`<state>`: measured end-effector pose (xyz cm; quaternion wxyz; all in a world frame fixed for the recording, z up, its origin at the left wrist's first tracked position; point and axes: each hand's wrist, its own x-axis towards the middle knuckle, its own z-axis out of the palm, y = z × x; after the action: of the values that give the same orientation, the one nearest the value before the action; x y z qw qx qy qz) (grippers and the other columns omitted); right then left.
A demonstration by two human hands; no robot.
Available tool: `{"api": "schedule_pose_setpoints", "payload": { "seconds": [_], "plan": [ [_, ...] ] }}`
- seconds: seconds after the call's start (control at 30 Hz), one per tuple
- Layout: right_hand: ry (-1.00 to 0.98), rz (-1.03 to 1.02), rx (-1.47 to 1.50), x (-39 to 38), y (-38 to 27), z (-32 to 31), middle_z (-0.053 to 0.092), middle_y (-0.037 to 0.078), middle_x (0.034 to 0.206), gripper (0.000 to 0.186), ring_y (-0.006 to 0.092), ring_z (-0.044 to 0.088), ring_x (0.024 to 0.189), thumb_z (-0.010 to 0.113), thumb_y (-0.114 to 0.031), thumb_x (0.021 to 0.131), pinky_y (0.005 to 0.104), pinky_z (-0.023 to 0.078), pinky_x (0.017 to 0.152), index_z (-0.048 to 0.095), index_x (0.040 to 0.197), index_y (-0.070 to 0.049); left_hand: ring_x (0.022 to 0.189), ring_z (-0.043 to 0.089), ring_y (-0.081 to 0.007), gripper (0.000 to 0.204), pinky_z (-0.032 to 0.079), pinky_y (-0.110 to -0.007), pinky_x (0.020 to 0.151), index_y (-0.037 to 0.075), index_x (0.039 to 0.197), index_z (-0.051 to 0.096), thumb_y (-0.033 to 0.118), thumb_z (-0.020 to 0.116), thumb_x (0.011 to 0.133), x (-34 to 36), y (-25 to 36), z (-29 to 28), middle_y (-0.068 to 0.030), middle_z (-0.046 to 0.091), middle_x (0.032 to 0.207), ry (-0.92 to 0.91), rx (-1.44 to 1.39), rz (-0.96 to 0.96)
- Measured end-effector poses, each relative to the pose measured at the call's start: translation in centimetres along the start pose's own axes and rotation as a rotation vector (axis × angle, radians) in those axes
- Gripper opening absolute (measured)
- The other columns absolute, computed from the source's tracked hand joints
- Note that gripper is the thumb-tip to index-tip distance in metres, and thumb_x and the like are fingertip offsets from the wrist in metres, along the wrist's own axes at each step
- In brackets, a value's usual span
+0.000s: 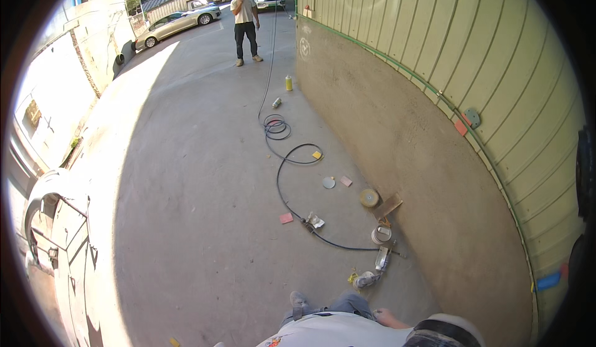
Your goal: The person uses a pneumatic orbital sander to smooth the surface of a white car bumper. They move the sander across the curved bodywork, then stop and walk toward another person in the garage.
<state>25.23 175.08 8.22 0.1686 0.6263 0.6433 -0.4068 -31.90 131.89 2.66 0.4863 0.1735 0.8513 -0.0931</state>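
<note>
At the lower edge my right hand [386, 318] shows bare beside my thigh in blue jeans [351, 303], partly cut off by my white shirt [338, 325]. Its fingers are too small and hidden to read, and nothing can be made out in it. My left hand does not show. Ahead of my right hand lies a grey, crumpled-looking item [366, 279] with a yellow bit. Just beyond it are a tool with a pale metal face [382, 259] and a white-rimmed tub [380, 234].
A black hose [279, 182] runs in loops along the concrete. Pink pads [286, 218], a grey disc [329, 183], a round tan disc [369, 198] and a yellow bottle [288, 83] lie or stand about. The wall [397, 105] bounds the right. A person [245, 27] stands ahead near cars [177, 26].
</note>
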Motion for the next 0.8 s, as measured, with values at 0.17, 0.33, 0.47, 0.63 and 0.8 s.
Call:
{"api": "schedule_pose_setpoints", "payload": {
  "seconds": [0.17,0.33,0.47,0.63,0.8],
  "plan": [
    [-0.284,-0.082,-0.528,4.5,-2.9,-5.6,0.079,0.018,0.105,0.034,0.0341,0.077,0.096,0.064,-0.034,0.089,0.0443,0.06,0.089,0.084,0.104,-0.011,0.125,0.061,-0.033,0.033,0.048,-0.047,0.106,0.01,0.115,0.078,0.026,0.077,0.086,-3.6,-9.6,6.3,-0.014,0.067,0.137,-0.055,-0.123,-0.138],
    [-0.065,-0.146,-0.524,15.2,-16.6,-9.4,0.081,0.011,0.091,0.04,0.027,0.079,0.083,0.067,-0.043,0.092,0.0402,0.062,0.078,0.081,0.107,-0.008,0.108,0.075,-0.0261,0.037,0.058,-0.037,0.093,0.007,0.119,0.08,0.027,0.075,0.089,-3.9,0.5,3.2,-0.0122,0.08,0.115,0.373,-0.451,0.081],
    [-0.008,-0.286,0.013,20.6,-31.9,-8.6,0.081,0.014,0.097,0.038,0.0184,0.079,0.077,0.071,-0.03,0.094,0.0358,0.061,0.075,0.076,0.123,-0.007,0.104,0.077,-0.0249,0.041,0.058,-0.036,0.093,0.005,0.118,0.08,0.036,0.074,0.091,-5.8,12.3,-5.0,-0.0154,0.081,0.11,0.377,-0.972,0.25],
    [-0.191,-0.468,-0.177,21.7,-42.7,-4.6,0.081,0.011,0.109,0.039,0.0186,0.079,0.081,0.07,-0.032,0.095,0.0348,0.06,0.081,0.075,0.127,-0.01,0.104,0.078,-0.0262,0.044,0.059,-0.036,0.093,0.005,0.12,0.079,0.038,0.075,0.091,-5.9,14.8,-8.5,-0.0157,0.081,0.109,0.4,-0.918,0.212],
    [-0.349,-0.544,-0.472,24.9,-42.6,-3.2,0.081,0.009,0.11,0.038,0.0213,0.079,0.088,0.066,-0.036,0.096,0.0371,0.06,0.085,0.078,0.124,-0.013,0.104,0.078,-0.0251,0.039,0.059,-0.036,0.092,0.005,0.118,0.08,0.035,0.074,0.093,-1.7,7.1,-3.8,-0.0165,0.081,0.109,0.324,-0.741,-0.051]
  ]
}}
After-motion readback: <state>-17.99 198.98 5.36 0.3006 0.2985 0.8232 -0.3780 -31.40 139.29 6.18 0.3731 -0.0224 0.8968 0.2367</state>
